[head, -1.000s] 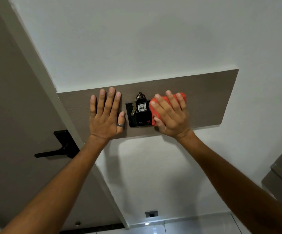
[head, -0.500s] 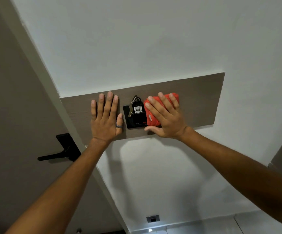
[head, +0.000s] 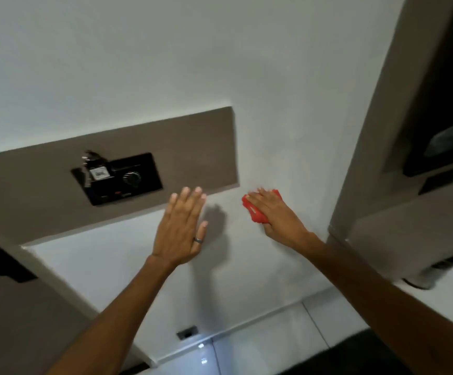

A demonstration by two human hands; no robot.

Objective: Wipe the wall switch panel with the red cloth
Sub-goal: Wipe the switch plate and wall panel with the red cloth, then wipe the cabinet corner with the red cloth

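Looking up along a white wall (head: 165,63), we find our two bare arms raised toward it. Our right hand (head: 277,215) lies palm-down over the red cloth (head: 252,209), fingers close together and curled slightly around it, pinning it to the white plaster; red shows past the fingertips and along the thumb side. Cloth sits just right of the brown board's (head: 193,142) lower right corner, not on the board.

Our left hand (head: 180,228) is flat and empty, fingers straight and nearly together, tips overlapping the board's lower edge. A grey ring (head: 197,240) is on one finger. Its shadow falls on the wall just to its right; contact with the wall we cannot tell.

Wall switch panel (head: 128,180): black, set in the brown board, well left of the cloth and up-left of the left hand. It carries a round dial (head: 131,178). A key bunch with a white tag (head: 98,173) hangs over its left part; writing blurred.

Right edge: grey-brown cabinet (head: 377,131). Bottom: glossy white floor tiles (head: 260,347).
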